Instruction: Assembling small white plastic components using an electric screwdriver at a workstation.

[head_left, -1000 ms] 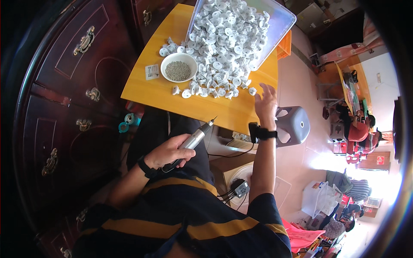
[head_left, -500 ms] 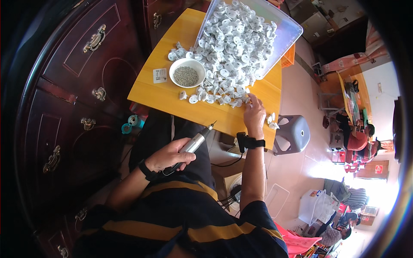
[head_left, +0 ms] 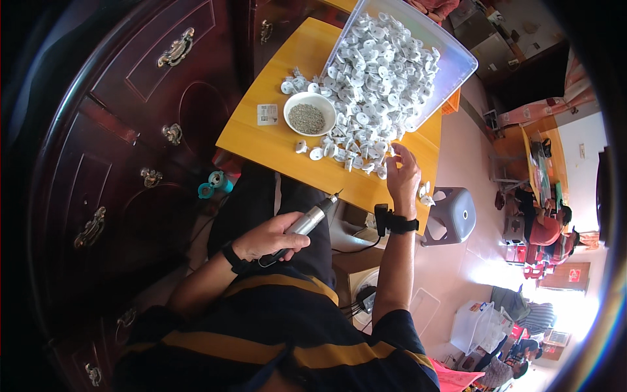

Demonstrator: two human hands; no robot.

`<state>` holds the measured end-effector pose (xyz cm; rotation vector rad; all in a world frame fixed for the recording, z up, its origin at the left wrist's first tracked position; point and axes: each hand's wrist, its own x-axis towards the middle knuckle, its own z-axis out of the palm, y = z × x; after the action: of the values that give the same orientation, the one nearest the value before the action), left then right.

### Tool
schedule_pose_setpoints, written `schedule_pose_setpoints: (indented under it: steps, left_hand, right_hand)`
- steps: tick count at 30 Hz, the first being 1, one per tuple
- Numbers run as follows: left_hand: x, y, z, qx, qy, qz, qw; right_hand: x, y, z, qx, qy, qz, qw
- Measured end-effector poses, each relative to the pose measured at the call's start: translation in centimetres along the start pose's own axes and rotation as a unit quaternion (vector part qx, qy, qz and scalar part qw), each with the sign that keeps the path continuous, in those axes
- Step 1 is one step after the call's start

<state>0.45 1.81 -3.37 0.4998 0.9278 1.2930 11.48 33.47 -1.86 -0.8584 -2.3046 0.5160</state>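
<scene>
My left hand [head_left: 273, 238] is wrapped round a silver and black electric screwdriver [head_left: 305, 224], its thin bit pointing up toward the table's near edge. At the right front of the heap, my right hand [head_left: 403, 173] has its fingers curled in a pinch on a small white plastic part, mostly hidden by the fingertips. The heap of white plastic parts [head_left: 379, 78] spills from a tilted clear plastic bin [head_left: 450, 55] onto the yellow wooden table [head_left: 261, 140]. Left of the heap stands a white bowl [head_left: 288, 124] of small metal screws [head_left: 307, 119].
A white label [head_left: 267, 114] lies left of the bowl. A few loose white parts [head_left: 426, 195] sit at the table's right edge, beside a grey stool [head_left: 457, 215]. Dark wooden drawers [head_left: 150, 104] rise on the left. Other people [head_left: 547, 228] sit far right.
The whole view has shifted, so the table appears farther right. My right hand has drawn slightly back from the heap with its fingers pinched. My left hand keeps hold of the screwdriver.
</scene>
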Motion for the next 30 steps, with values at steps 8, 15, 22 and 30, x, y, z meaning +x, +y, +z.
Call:
schedule_pose_setpoints:
  steps: [8,15,22,30]
  left_hand:
    - [-1.7,0.6,-0.6,0.032,0.007,0.021,0.999]
    - [-3.6,1.3,-1.1,0.042,0.044,0.029,0.998]
    - [-4.1,1.4,-1.6,0.045,0.052,0.034,0.997]
    - [-4.0,2.1,-1.2,0.06,0.054,0.024,0.996]
  right_hand:
    - [6.2,-8.2,5.9,-0.001,-0.189,-0.11,0.976]
    - [7.9,-12.4,12.2,-0.255,-0.305,-0.21,0.893]
    - [8.1,-11.5,13.7,-0.256,-0.296,-0.17,0.904]
    - [7.8,-11.2,12.1,-0.109,-0.201,-0.185,0.956]
